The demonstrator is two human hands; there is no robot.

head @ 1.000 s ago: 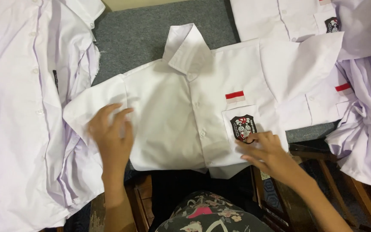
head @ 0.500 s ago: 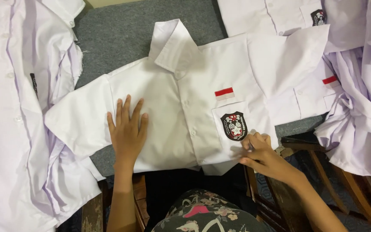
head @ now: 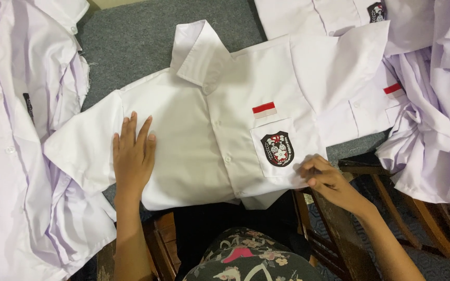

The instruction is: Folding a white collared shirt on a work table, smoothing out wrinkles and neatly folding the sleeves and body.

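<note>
A short-sleeved white cotton school shirt [head: 204, 130] lies front-up and buttoned on the grey carpeted surface [head: 126, 47], its collar pointing away from the person and its hem hanging at the near edge above their lap; a small red-and-white flag patch [head: 264, 110] sits above the chest pocket, which bears a dark shield-shaped crest [head: 277, 149]. The left hand [head: 133, 156] rests flat on the shirt's panel by the sleeve seam, fingers spread and together pointing up the cloth, holding nothing, only pressing; the right hand [head: 325, 177] is curled at the lower corner of the pocket side, fingertips bent onto the fabric edge, and whether it actually pinches the cloth or merely touches it I cannot tell from here. To my eye the step in hand is smoothing the front flat, one palm pinning while the other tends the side edge; a next move would call for keeping that palm down so the panel does not creep, and drawing the edge taut without rucking the pocket. A heap of crumpled white shirts [head: 16, 156] lies to the left; more white shirts [head: 433, 114] are piled to the right, over wooden chair frames [head: 391, 208].
</note>
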